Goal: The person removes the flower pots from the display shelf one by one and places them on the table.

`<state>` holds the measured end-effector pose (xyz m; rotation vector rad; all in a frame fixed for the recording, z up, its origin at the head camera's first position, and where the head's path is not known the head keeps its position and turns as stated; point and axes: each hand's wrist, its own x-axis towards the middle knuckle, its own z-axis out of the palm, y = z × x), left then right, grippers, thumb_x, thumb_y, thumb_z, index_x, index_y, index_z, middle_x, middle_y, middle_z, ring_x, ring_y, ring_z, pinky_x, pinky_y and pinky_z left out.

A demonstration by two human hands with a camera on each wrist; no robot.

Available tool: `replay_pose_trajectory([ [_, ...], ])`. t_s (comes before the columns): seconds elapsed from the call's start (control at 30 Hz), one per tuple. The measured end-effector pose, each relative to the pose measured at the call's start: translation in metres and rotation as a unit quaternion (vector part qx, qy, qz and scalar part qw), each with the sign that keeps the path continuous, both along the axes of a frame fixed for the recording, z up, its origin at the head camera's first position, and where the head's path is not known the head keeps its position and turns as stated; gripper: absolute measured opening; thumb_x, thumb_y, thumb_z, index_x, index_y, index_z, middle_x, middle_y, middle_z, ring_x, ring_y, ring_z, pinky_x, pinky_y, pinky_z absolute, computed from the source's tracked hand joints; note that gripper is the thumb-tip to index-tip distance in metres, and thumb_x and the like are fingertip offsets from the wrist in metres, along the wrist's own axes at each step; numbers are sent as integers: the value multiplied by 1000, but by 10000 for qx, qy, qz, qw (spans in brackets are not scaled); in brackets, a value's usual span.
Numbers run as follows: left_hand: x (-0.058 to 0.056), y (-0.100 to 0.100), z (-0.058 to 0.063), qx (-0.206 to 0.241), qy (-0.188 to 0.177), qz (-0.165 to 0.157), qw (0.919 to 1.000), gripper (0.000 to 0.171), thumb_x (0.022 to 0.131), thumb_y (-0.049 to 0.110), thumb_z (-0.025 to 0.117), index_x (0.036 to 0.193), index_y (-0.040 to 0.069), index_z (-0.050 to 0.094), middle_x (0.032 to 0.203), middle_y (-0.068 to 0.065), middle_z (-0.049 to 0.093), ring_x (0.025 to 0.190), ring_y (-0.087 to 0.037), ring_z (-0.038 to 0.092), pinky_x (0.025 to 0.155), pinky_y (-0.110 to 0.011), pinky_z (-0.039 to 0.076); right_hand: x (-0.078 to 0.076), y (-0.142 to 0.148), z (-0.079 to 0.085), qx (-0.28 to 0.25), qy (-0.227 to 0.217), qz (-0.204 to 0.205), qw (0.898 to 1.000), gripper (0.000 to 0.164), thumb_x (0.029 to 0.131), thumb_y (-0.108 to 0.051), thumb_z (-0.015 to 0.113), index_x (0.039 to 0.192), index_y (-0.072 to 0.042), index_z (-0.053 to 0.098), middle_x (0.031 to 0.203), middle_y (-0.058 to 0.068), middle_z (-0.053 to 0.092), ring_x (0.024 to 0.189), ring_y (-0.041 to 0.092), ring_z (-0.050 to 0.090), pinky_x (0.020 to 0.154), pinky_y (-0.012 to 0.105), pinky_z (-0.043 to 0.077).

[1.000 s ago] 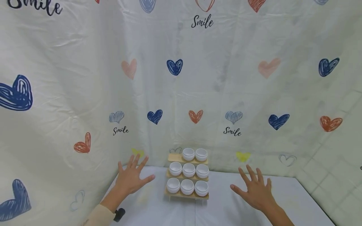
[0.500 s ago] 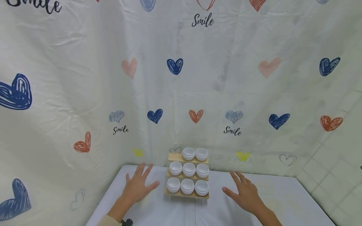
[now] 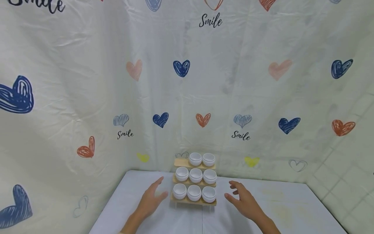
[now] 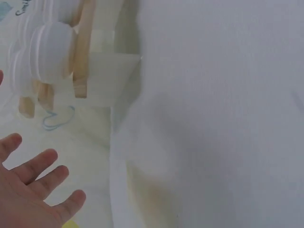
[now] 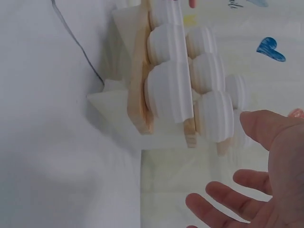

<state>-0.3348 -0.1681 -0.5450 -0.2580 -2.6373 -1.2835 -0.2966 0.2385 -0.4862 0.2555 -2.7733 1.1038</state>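
Left hand (image 3: 148, 202): you are bringing it inward from where it was a second ago, and it is now hovering to the left of the rack, fingers extended, holding nothing.
Right hand (image 3: 246, 203): you are drawing it inward too; it is hanging to the right of the rack, fingers loosely bent, gripping nothing.
Wooden rack (image 3: 181, 162): it is standing between your hands on the white table (image 3: 292, 208), touched by neither and keeping its place.
White cups (image 3: 194, 193): eight are sitting on its three tiers, three low, three mid, two on top, with the top tier's left end showing bare wood; none is shifting.
Meaning: you are narrowing the gap from both sides and, it seems, approaching rather than handling anything.
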Motion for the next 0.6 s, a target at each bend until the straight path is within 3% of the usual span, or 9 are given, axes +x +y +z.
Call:
replay_pose_trajectory([
  [0.17, -2, 8, -7, 757, -181, -196, 9968, 72, 93, 49, 70, 154, 21, 45, 147, -15, 58, 138, -40, 52, 110, -65, 42, -3, -8, -2, -419, 27, -104, 9991, 53, 95, -35, 72, 137, -7, 56, 121, 9, 68, 105, 23, 69, 93, 49, 56],
  [0.37, -10, 18, -22, 1367, -384, -253, 9895, 63, 93, 33, 73, 148, 13, 51, 139, -20, 62, 129, -43, 58, 101, -57, 53, -4, -18, -2, -720, 36, -308, 9969, 45, 95, -31, 72, 131, -8, 59, 115, 6, 70, 100, 16, 68, 93, 43, 55],
  [0.6, -15, 30, -38, 1901, -673, -313, 9789, 66, 88, 22, 75, 148, 9, 50, 137, -23, 60, 122, -41, 62, 95, -52, 57, -6, -27, -4, -1205, -51, -473, 9916, 43, 94, -32, 73, 129, -10, 60, 112, 6, 70, 97, 15, 66, 80, 26, 54],
])
